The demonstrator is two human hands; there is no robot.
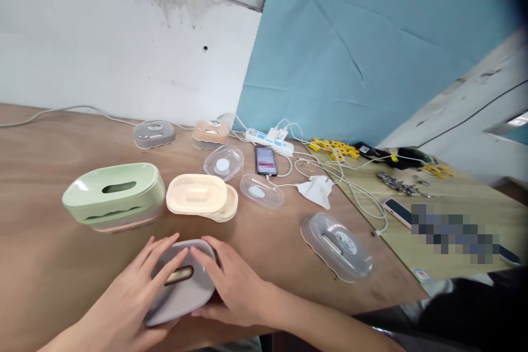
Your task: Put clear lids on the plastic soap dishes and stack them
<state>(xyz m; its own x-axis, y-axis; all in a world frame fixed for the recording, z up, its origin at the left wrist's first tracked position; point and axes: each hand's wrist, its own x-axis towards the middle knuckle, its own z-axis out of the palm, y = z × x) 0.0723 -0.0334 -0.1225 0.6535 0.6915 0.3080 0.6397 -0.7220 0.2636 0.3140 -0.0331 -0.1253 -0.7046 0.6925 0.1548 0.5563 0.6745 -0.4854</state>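
Near the table's front edge, a grey oval tissue box (187,294) with a slot in its top is held between both hands. My left hand (138,286) lies along its left side, fingers curved over the far rim. From the right, my right hand (235,280) grips the other end, thumb on the top and fingers around the side. What lies under the grey box is hidden. A green tissue box (136,198) with a dark slot stands beyond my left hand. Cream oval lids (197,193) lie stacked just past the grey box.
Clear plastic covers (336,247) lie on the brown table (284,291). A grey box (154,135) and a peach box (211,132) stand near the wall. A phone (266,160), white power strip (270,142), cables and a crumpled tissue (317,191) sit at the back right.
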